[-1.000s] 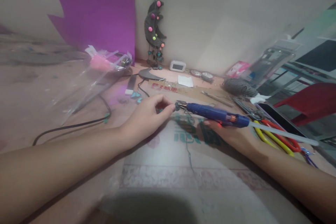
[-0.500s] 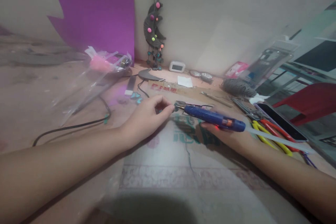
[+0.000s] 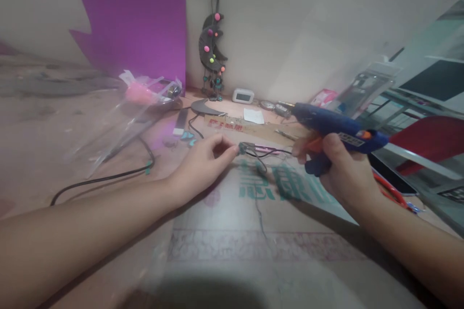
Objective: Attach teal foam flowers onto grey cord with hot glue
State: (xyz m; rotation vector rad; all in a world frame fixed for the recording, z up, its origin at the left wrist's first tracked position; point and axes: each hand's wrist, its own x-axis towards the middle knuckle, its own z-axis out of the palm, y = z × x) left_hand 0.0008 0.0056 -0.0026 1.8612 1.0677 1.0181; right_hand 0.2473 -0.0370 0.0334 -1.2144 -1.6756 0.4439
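Observation:
My left hand point(image 3: 213, 154) pinches a small dark greyish piece point(image 3: 242, 148) between thumb and fingertips, low over the table; its exact kind is too small to make out. My right hand point(image 3: 344, 164) is wrapped around the handle of a blue hot glue gun point(image 3: 337, 125), with a finger at its orange trigger. The gun is raised, its nozzle pointing left, apart from the small piece. A pale glue stick point(image 3: 420, 157) sticks out of its back end. A purple pen-like stick point(image 3: 266, 149) and a dark cord point(image 3: 275, 152) lie just right of the pinched piece.
A grey crescent point(image 3: 205, 106), a white digital clock point(image 3: 243, 95) and a paper slip point(image 3: 253, 116) lie at the back. A moon-shaped ornament point(image 3: 211, 48) hangs on the wall beside purple card point(image 3: 141, 24). Red-handled pliers point(image 3: 391, 190) and a phone point(image 3: 393, 174) lie right. Plastic wrap point(image 3: 119, 125) covers the left.
My right hand has lifted the glue gun up and to the right, away from the small piece. My left hand keeps its pinch in nearly the same place.

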